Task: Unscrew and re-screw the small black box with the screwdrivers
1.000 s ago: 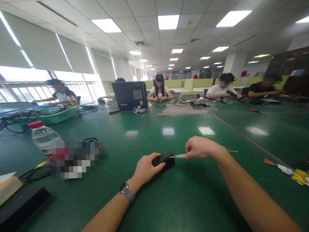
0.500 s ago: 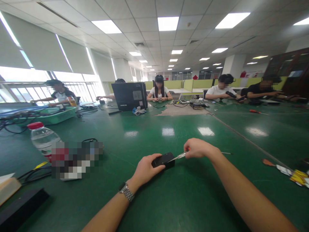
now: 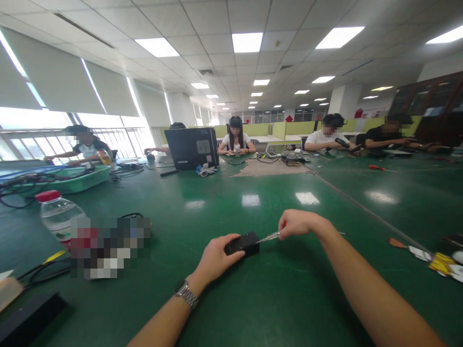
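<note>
Open-plan office, glossy green surface [image 3: 253, 308], white tiled ceiling [image 3: 217, 19] with lit panels (many in rows), blinds [image 3: 58, 82] half-covered bright windows [image 3: 36, 144] at left.

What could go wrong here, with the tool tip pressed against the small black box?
1. The thin clear-handled screwdriver meets the small black rectangular box at a slant; its tip could skid off toward the left hand gripping the box.
2. The box rests on the glossy green table, held from one side only, so it may slide or twist.
3. The right hand pinches the tool far back, which likely weakens control.
</note>
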